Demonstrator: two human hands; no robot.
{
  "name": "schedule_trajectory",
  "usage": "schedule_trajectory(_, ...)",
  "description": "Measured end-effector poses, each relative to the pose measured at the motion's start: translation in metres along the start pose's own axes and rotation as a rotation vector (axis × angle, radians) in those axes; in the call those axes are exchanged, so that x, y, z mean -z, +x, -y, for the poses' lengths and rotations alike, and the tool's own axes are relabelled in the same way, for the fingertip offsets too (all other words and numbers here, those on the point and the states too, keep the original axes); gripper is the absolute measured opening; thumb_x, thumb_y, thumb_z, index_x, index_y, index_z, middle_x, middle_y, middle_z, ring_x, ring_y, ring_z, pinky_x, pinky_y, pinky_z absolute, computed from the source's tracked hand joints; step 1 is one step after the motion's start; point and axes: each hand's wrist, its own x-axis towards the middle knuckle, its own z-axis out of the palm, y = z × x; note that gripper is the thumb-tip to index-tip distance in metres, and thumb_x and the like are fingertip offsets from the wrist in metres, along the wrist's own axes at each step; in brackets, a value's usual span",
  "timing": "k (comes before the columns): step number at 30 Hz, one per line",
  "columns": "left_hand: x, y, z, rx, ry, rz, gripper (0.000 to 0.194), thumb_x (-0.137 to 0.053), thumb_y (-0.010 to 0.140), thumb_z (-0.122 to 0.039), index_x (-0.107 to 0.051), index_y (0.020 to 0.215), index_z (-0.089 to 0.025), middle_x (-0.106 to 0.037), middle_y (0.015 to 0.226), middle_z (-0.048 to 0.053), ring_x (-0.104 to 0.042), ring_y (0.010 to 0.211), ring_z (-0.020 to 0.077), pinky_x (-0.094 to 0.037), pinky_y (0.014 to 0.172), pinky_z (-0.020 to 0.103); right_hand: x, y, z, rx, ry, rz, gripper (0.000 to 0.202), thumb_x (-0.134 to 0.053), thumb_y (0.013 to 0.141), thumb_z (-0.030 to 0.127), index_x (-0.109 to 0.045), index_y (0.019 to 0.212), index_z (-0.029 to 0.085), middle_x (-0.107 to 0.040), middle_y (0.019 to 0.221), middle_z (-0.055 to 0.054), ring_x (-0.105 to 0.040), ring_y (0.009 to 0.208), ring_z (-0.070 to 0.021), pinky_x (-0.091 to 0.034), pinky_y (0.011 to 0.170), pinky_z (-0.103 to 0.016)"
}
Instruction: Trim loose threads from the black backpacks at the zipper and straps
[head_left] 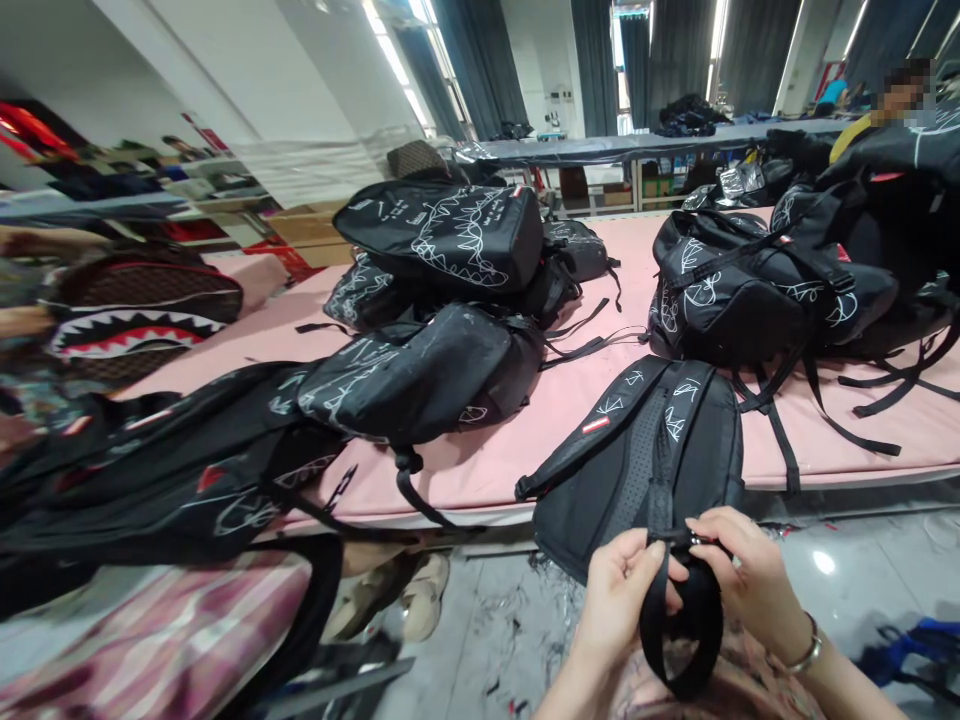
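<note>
A black backpack [622, 480] with white line drawings and a small red label on its straps lies at the table's near edge, its strap side up. My left hand [622, 585] is closed on the black webbing strap [651, 625] that hangs in a loop below the pack. Close beside it on the right, my right hand [750, 570] pinches the strap near a small buckle, whose details the fingers partly cover. A bracelet sits on my right wrist.
Black backpacks [442, 370] are piled on the pink table [600, 260], with another pile [727, 300] at the right. At the left, a person's arms are beside a brown bag [142, 310] with a shark-mouth pattern. Another person is at the far right.
</note>
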Motion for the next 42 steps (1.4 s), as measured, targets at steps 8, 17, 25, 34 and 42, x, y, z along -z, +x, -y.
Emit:
schedule_trajectory(8, 0.003, 0.003, -0.001, 0.008, 0.007, 0.006, 0.032, -0.061, 0.074, -0.04, -0.06, 0.07, -0.008, -0.061, 0.055, 0.005, -0.05, 0.041, 0.0079, -0.042, 0.042, 0.019, 0.007, 0.002, -0.001, -0.068, 0.078, 0.073, 0.015, -0.048, 0.084, 0.017, -0.057, 0.095, 0.02, -0.06, 0.091, -0.006, -0.057, 0.084, -0.0178, -0.047, 0.072, -0.028)
schedule_trajectory(17, -0.001, 0.001, -0.004, -0.001, 0.008, 0.01, 0.03, -0.061, 0.074, -0.039, -0.059, 0.079, -0.009, -0.063, 0.058, 0.004, -0.051, 0.041, 0.0075, -0.042, 0.043, 0.018, 0.004, -0.002, -0.005, -0.005, 0.04, -0.033, 0.015, -0.045, 0.085, 0.016, -0.058, 0.092, 0.02, -0.061, 0.087, -0.005, -0.057, 0.082, -0.0171, -0.047, 0.073, -0.029)
schedule_trajectory(25, -0.002, 0.006, 0.009, 0.069, -0.319, 0.156, 0.022, -0.063, 0.075, -0.033, -0.054, 0.074, -0.013, -0.05, 0.048, -0.004, -0.037, 0.032, 0.0019, -0.028, 0.033, 0.012, 0.009, -0.004, -0.004, -0.119, 0.249, -0.045, 0.014, -0.047, 0.085, 0.024, -0.06, 0.09, 0.021, -0.062, 0.087, -0.006, -0.058, 0.082, -0.0186, -0.049, 0.072, -0.03)
schedule_trajectory(34, -0.015, 0.001, 0.026, 0.263, -0.506, 0.342, 0.025, -0.066, 0.072, -0.034, -0.057, 0.084, -0.014, -0.055, 0.059, -0.001, -0.04, 0.036, 0.0014, -0.029, 0.034, 0.012, -0.011, 0.007, -0.007, -0.622, 0.712, 0.038, 0.042, -0.063, 0.069, 0.055, -0.044, 0.063, 0.018, -0.04, 0.046, 0.006, -0.037, 0.04, -0.0085, -0.03, 0.039, -0.021)
schedule_trajectory(42, -0.003, -0.001, 0.023, 0.063, -0.117, -0.025, 0.032, -0.07, 0.068, -0.034, -0.068, 0.088, -0.01, -0.068, 0.066, 0.006, -0.063, 0.06, 0.0159, -0.05, 0.062, 0.026, -0.013, 0.011, -0.006, -0.475, 0.465, -0.025, 0.032, -0.055, 0.077, 0.049, -0.05, 0.075, 0.018, -0.051, 0.062, 0.002, -0.049, 0.056, -0.0131, -0.042, 0.052, -0.023)
